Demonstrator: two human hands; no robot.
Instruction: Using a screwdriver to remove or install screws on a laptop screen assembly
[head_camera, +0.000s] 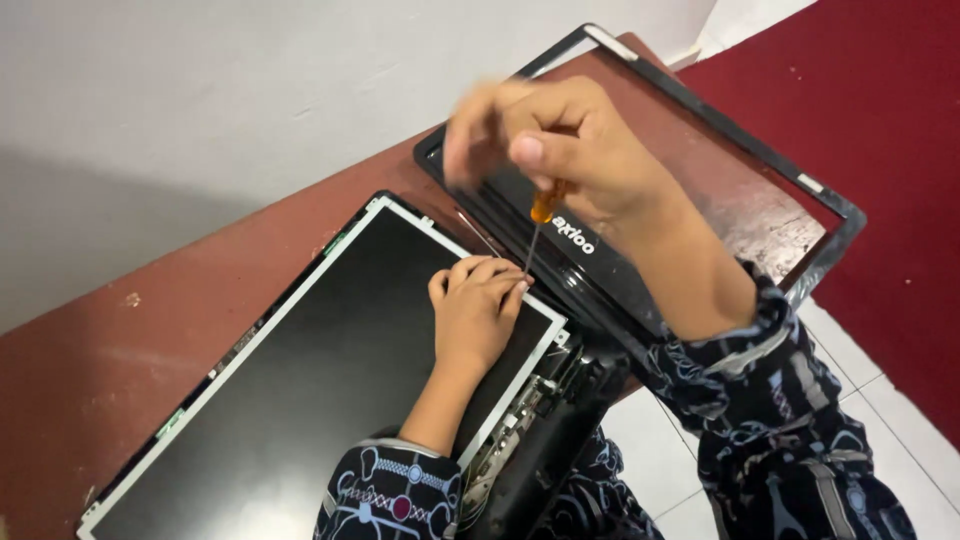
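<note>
A bare laptop screen panel (330, 380) with a silver frame lies in its black lid on a reddish-brown table (110, 350). My left hand (475, 310) rests on the panel's upper right corner, fingers curled near the tip of a screwdriver. My right hand (560, 150) is above it, gripping the orange-handled screwdriver (540, 215), whose thin shaft points down at the panel's corner. The detached black screen bezel (700, 110) lies on the table just behind the hands.
A white wall runs behind the table. Red carpet (880, 130) and white floor tiles (850, 370) are at the right. The laptop's hinge and base parts (540, 420) hang over the table's near edge by my patterned sleeves.
</note>
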